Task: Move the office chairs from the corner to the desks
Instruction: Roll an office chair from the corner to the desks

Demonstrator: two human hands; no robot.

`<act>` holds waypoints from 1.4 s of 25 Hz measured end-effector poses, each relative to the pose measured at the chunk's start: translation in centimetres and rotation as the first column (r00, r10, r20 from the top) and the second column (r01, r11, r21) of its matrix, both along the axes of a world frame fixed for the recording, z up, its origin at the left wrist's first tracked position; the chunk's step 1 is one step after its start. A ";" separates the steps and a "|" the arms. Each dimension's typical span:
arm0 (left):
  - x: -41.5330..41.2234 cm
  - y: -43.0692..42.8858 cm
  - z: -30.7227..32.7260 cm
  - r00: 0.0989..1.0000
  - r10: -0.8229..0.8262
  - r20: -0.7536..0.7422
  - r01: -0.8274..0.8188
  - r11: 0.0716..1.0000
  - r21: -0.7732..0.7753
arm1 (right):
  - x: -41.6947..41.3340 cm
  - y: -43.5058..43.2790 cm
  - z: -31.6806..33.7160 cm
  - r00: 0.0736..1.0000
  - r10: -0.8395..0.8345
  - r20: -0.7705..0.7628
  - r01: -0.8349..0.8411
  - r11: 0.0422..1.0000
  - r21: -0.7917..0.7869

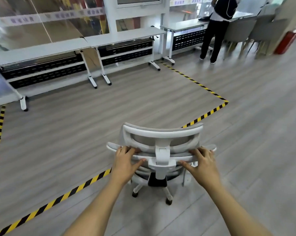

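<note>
Hands, left and right, grasping backrest top of office chair (white frame, grey mesh); desks far left.

Open office floor, taped off

Grey wood-look plank floor marked with yellow-and-black hazard tape in a rough rectangle. White wheeled tables lined along a glass partition with a frosted printed band. White pillar between panes. Grey chairs and red extinguisher far right, beside a standing person.
</note>
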State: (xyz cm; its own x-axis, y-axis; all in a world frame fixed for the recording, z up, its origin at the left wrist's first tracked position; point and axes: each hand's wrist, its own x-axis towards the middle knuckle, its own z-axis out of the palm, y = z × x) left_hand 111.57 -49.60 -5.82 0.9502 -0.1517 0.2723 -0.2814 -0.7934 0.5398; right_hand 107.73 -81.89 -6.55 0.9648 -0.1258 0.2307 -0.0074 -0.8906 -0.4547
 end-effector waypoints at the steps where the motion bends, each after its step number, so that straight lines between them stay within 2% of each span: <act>1: 3.2 -1.4 0.1 1.000 -0.013 0.004 0.013 1.000 -0.002 | 3.0 -1.3 0.0 1.000 -0.006 0.004 0.006 1.000 0.022; 6: 19.9 -8.3 -0.7 0.999 -0.012 0.042 0.011 1.000 0.023 | 19.6 -8.4 0.1 1.000 0.000 0.008 -0.001 0.996 0.087; 9: 29.5 -12.1 -1.1 1.000 0.014 0.018 -0.015 1.000 0.028 | 30.5 -12.7 0.1 0.999 0.029 0.027 -0.032 0.996 0.086; 13: 43.4 -16.3 -0.2 0.997 0.071 -0.022 -0.070 0.997 0.023 | 46.3 -17.7 0.5 0.994 0.110 -0.022 -0.106 0.987 0.120; 15: 49.9 -17.8 -0.1 0.993 0.109 -0.041 -0.109 0.994 0.009 | 54.0 -19.7 0.6 0.989 0.141 -0.030 -0.139 0.987 0.082; 18: 59.2 -19.7 -0.1 0.990 0.138 0.019 -0.138 0.990 0.017 | 64.6 -21.7 0.8 0.983 0.181 -0.042 -0.181 0.983 0.013; 25: 84.4 -20.3 0.2 0.992 0.125 -0.001 -0.125 0.991 0.053 | 88.2 -22.6 0.6 0.987 0.162 -0.007 -0.162 0.979 -0.123; 31: 104.0 -23.2 0.9 0.989 0.132 -0.066 -0.126 0.988 0.086 | 107.6 -25.4 0.7 0.985 0.158 -0.073 -0.161 0.986 -0.035; 35: 115.8 -26.6 0.6 0.985 0.170 -0.017 -0.169 0.984 0.057 | 121.3 -28.7 0.1 0.976 0.200 -0.081 -0.202 0.979 -0.016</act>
